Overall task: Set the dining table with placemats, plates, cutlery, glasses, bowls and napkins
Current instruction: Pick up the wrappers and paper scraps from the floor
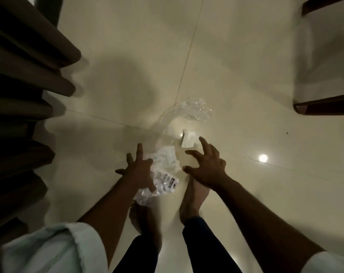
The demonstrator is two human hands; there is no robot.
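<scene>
Head view, looking straight down at the floor [236,66]. Folded white napkin [188,140] lies flat on the tile, long axis running away from me and slightly left, its near end just ahead of my right fingertips. My right hand [206,166] hangs above it, fingers spread and straight, grasping nothing. My left hand [138,168] is likewise splayed, fingers extended, palm over a crumpled clear plastic wrapper with black print [163,178]; whether it presses the wrapper or only hovers I cannot tell. A second piece of clear film [188,110] lies beyond the napkin, its tail trailing down toward the wrapper. Both bare feet stand below the hands; the right foot [192,200] is partly under my right wrist. Brown curtain folds [25,79] fill the left edge. Dark wooden chair frame [324,107] at upper right, well apart. Floor is glossy cream tile with thin joints and a bright lamp reflection [263,158]. Image is dim and blurred.
</scene>
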